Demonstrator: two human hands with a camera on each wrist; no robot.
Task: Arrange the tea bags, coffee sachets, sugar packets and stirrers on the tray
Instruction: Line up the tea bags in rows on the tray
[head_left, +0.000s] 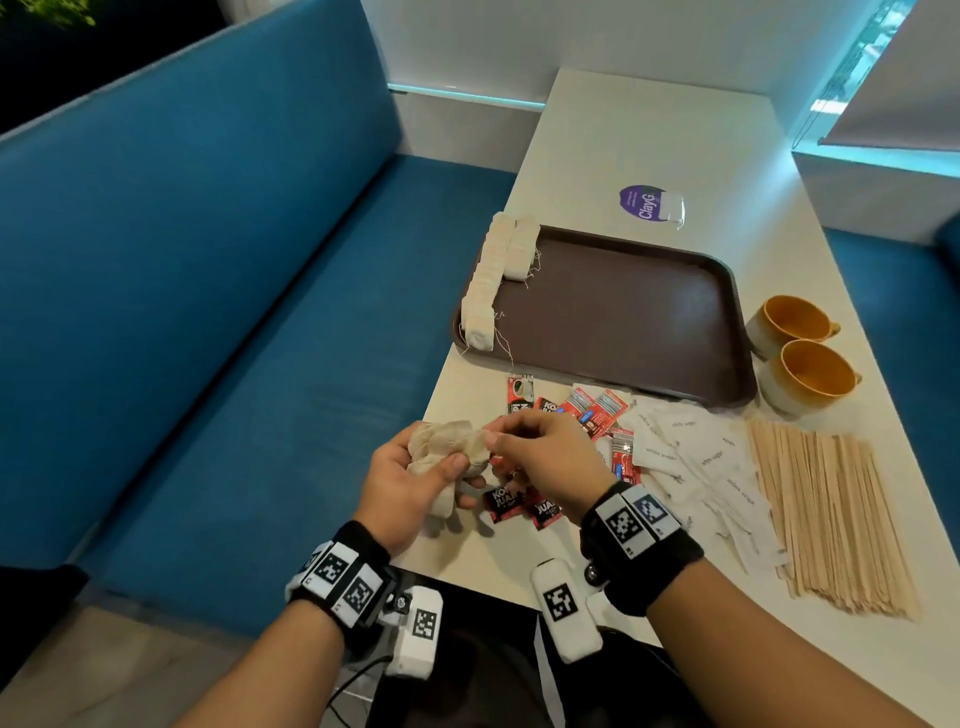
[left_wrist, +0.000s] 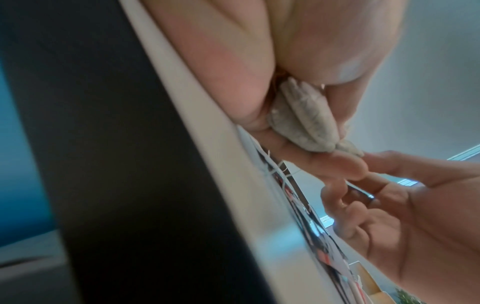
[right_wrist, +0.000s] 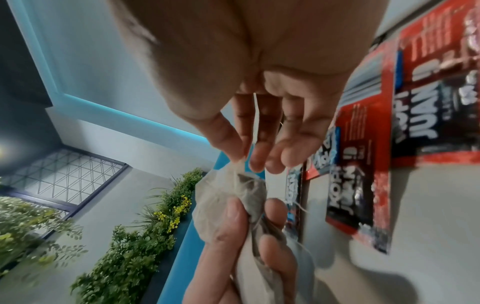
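A long white table (head_left: 649, 135) is seen from above, set against a blue upholstered booth bench (head_left: 208, 312) and a white wall with a strip of cyan light. In the right wrist view, green plants with yellow flowers (right_wrist: 145, 230) and a lattice panel are seen beyond the bench.

One brown tray (head_left: 623, 312) lies on the table. Two rows of tea bags (head_left: 493, 280) are laid along its left edge; individual bags cannot be counted. Two ochre mugs (head_left: 802, 353) are placed just right of the tray, and one purple round sticker (head_left: 644, 202) is seen beyond it.

Near the tray's front edge, red and black coffee sachets (head_left: 587, 410) are scattered, roughly nine visible. White sugar packets (head_left: 696, 457) are heaped beside them, too overlapped to count. A bundle of wooden stirrers (head_left: 831, 509) is laid at the right.

A clump of loose tea bags (head_left: 452, 452) is gripped in the left hand (head_left: 410, 478) above the table's near edge. The clump's top is pinched by the right hand (head_left: 540, 457), thumb against forefinger.
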